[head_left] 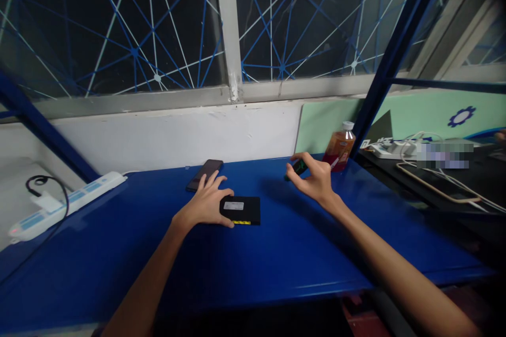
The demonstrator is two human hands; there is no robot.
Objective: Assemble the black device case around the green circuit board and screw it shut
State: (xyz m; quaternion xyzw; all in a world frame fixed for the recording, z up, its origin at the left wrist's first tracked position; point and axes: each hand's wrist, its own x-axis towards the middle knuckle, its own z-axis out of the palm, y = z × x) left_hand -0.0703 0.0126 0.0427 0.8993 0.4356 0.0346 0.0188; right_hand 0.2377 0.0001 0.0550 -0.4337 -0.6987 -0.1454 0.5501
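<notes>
My left hand [207, 201] rests on the blue table [253, 258], its fingers curled round the left edge of a flat black box [243, 210] with a white label and a yellow strip. My right hand [316, 179] hovers to the right, pinching a small dark object with a green mark [298, 167] between thumb and fingers. A dark phone [204, 174] lies flat just behind my left hand.
A bottle of orange drink [340, 148] with a white cap stands at the back right. A white power strip [59, 205] with a black cable lies at the left. Another strip and cables [399, 148] sit on the dark bench to the right. A window is behind.
</notes>
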